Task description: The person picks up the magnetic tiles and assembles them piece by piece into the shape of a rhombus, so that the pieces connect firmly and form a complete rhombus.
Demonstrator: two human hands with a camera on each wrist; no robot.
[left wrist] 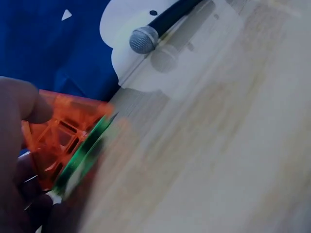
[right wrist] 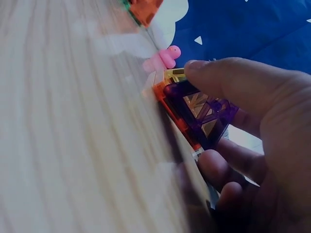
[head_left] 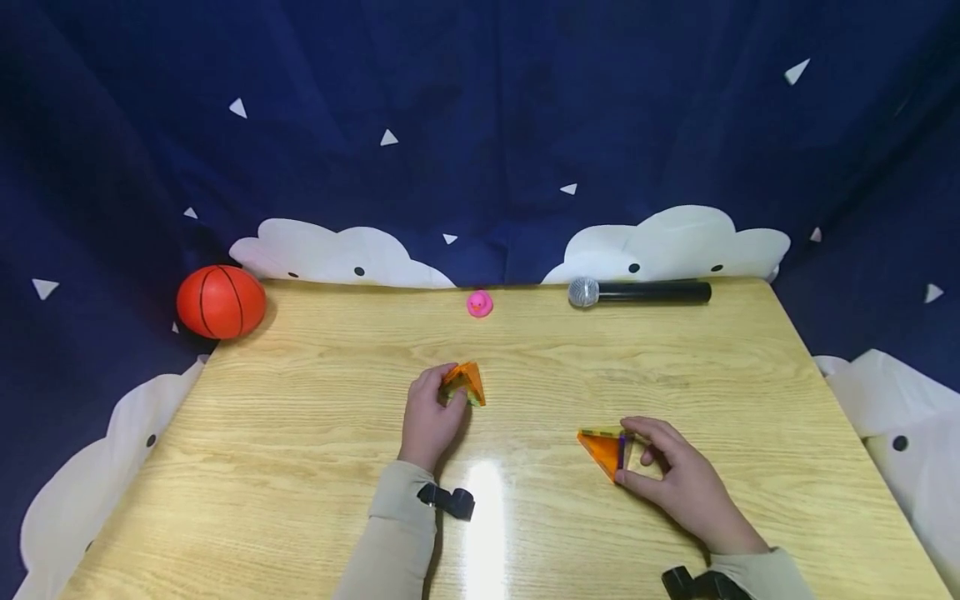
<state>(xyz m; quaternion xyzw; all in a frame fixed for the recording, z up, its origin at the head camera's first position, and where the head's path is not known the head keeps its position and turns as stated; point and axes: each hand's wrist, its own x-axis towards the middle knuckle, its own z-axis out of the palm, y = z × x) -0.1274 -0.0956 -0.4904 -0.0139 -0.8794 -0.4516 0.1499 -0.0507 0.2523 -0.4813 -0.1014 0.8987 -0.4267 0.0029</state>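
My left hand (head_left: 433,421) grips a small pyramid-like piece of translucent magnetic tiles (head_left: 472,377) at mid-table. In the left wrist view an orange tile (left wrist: 58,128) meets a green tile (left wrist: 80,158) along its lower edge, with the fingers round the far left side. Nearer the front right, my right hand (head_left: 690,492) pinches a second magnetic-tile piece (head_left: 600,449) between thumb and fingers. Its purple tile (right wrist: 209,116) faces the right wrist camera, joined to orange and yellow tiles. Both pieces are close to the tabletop; whether they touch it I cannot tell.
A red ball (head_left: 221,302) with black lines stands at the table's back left corner. Along the back edge are a pink rubber duck (head_left: 480,303) and a black microphone (head_left: 645,292). Dark blue curtains (head_left: 465,100) with white clouds surround the wooden table (head_left: 300,467).
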